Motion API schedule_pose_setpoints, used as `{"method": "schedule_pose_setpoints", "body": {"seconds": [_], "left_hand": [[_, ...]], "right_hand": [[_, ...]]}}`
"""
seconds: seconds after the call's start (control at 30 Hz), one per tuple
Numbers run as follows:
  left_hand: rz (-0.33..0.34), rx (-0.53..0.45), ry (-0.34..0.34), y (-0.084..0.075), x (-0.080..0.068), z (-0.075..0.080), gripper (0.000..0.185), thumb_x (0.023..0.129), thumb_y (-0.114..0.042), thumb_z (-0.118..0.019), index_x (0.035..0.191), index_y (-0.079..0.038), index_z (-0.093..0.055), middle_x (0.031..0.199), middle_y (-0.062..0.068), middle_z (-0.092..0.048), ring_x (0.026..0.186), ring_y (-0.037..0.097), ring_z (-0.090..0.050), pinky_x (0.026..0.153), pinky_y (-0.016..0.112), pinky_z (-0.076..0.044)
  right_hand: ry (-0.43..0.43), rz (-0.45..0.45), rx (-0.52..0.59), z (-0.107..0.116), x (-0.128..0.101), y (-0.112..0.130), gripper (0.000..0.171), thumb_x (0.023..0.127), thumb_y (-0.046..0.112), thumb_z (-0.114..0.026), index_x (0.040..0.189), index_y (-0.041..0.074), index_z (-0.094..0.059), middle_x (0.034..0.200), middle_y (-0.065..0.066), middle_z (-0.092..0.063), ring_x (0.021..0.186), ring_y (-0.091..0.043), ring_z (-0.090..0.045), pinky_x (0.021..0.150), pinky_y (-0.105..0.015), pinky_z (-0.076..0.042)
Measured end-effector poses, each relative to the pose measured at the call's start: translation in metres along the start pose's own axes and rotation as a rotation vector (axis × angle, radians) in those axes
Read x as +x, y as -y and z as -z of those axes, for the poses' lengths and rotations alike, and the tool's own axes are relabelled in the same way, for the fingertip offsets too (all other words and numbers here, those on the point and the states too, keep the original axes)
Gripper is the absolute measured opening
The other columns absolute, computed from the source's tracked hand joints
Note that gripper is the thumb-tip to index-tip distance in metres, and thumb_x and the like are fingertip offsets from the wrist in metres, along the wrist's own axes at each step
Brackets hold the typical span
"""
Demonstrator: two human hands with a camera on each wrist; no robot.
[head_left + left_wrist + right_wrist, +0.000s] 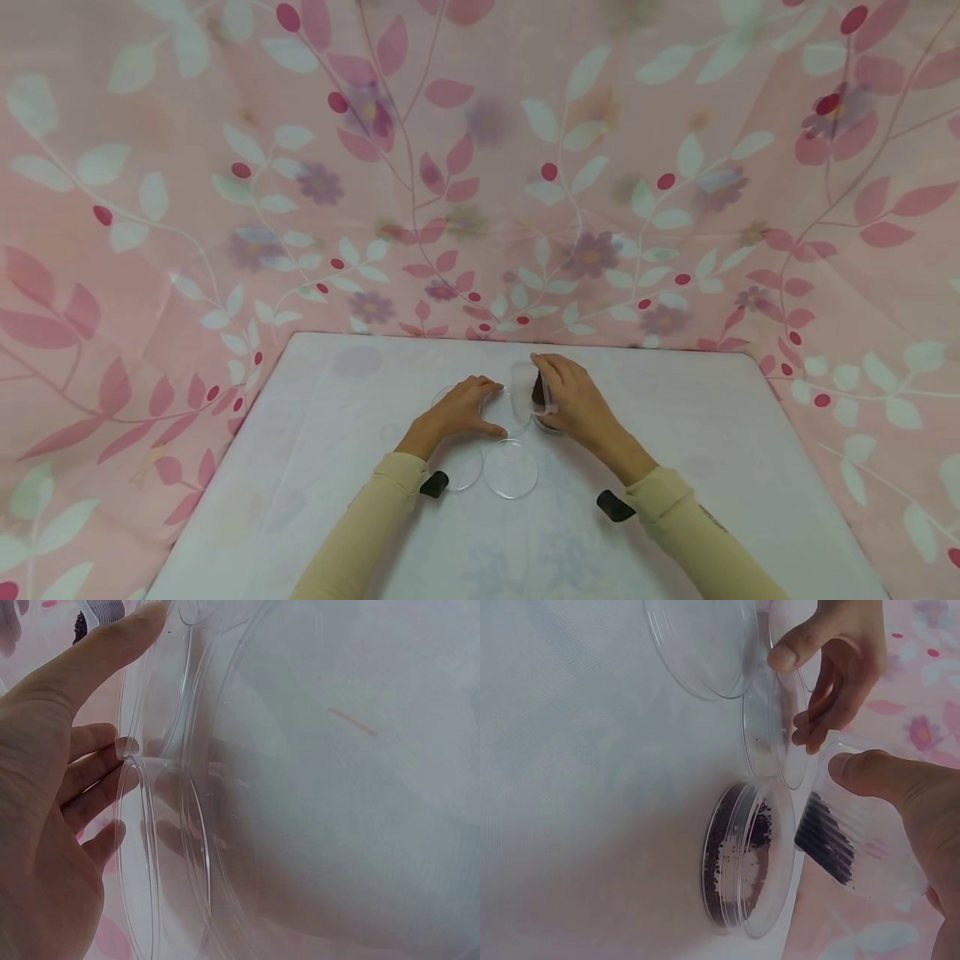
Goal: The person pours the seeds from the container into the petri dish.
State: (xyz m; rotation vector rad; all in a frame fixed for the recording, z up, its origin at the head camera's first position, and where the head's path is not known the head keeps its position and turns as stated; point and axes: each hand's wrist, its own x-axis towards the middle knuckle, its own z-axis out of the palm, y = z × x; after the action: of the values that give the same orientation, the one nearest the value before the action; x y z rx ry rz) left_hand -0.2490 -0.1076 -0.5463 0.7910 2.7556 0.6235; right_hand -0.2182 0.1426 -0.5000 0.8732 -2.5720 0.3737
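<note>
**Cup of dark grains tilted over round clear dishes**

The right hand [572, 400] grips a ribbed clear plastic cup [853, 838], thumb across its side, and tips it on a slant; dark grains [825, 841] lie along the cup's low side. Just under it stands a shallow round dish with dark grains [744, 859] covering most of its floor (a pale bare patch shows in the middle). The left hand [461, 408] holds an empty clear dish [776, 727] just left of that one, thumb on the near rim, fingers curled on the far rim. Two more clear dishes [510, 469] lie nearer, side by side on the white table [720, 467]. A pink flowered cloth [480, 167] hangs behind.
</note>
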Motion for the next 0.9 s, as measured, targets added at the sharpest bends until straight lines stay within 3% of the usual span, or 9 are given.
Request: {"method": "schedule_pose_setpoints", "body": {"seconds": [0.3,0.63,0.9], "left_hand": [[0.0,-0.006,0.001,-0.0017,-0.0006,0.0011,0.085,0.071,-0.057,-0.081,0.14,-0.015,-0.054,0.139,0.004,-0.055,0.128,0.022,-0.05,0.112,0.041,-0.041],[-0.001,-0.004,-0.01,-0.0012,-0.0013,0.0004,0.086,0.071,-0.059,-0.081,0.14,-0.016,-0.054,0.138,0.003,-0.056,0.128,0.022,-0.051,0.111,0.041,-0.042],[-0.006,0.0,-0.015,0.0001,-0.0005,-0.0007,0.086,0.07,-0.06,-0.08,0.14,-0.016,-0.054,0.138,0.003,-0.056,0.128,0.022,-0.051,0.11,0.04,-0.042]], "right_hand": [[-0.011,0.062,-0.076,-0.0023,0.0036,0.0058,0.106,0.056,0.02,-0.096,0.147,0.008,-0.042,0.137,-0.014,-0.054,0.129,-0.032,-0.048,0.11,-0.047,-0.041],[-0.038,0.144,-0.149,-0.0049,0.006,0.0072,0.092,0.064,0.017,-0.092,0.143,0.008,-0.046,0.136,-0.015,-0.054,0.129,-0.033,-0.049,0.111,-0.046,-0.041],[-0.047,0.171,-0.175,-0.0073,0.0064,0.0062,0.094,0.062,0.017,-0.093,0.143,0.007,-0.046,0.137,-0.016,-0.053,0.13,-0.033,-0.048,0.112,-0.046,-0.04]]}}
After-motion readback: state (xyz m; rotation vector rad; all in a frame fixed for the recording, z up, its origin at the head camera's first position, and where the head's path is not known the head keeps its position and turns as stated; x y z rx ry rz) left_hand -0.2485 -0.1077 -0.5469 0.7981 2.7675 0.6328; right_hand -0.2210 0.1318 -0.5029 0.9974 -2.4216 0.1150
